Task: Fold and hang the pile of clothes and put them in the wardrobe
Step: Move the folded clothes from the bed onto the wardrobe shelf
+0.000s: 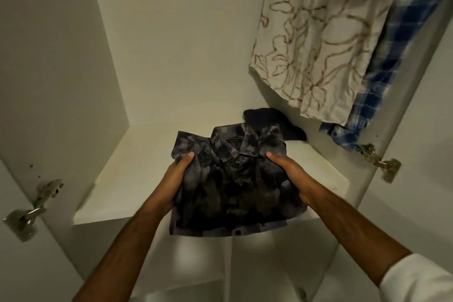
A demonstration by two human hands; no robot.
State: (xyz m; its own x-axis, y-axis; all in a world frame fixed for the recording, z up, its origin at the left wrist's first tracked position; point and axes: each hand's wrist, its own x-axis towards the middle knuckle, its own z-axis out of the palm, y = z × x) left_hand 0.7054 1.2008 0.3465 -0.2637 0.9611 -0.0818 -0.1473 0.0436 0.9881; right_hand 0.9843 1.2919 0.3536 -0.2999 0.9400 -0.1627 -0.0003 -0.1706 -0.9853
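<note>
Both hands' grip, left hand (175,179) and right hand (291,176), clasping folded shirt (230,184), hem seemingly overhanging shelf (115,193) edge

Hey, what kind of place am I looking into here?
Most likely an open wardrobe: white shelf, door hinge, floral shirt hanging above, both hands holding a folded dark shirt.

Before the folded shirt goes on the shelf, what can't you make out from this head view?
- Fingers of both hands: under the folded shirt; only thumbs show.
- Collar label: too small to read.
- Dark garment behind: partly covered, type unclear.
- Floral shirt and plaid shirt: hangers cut off by the top edge.
</note>
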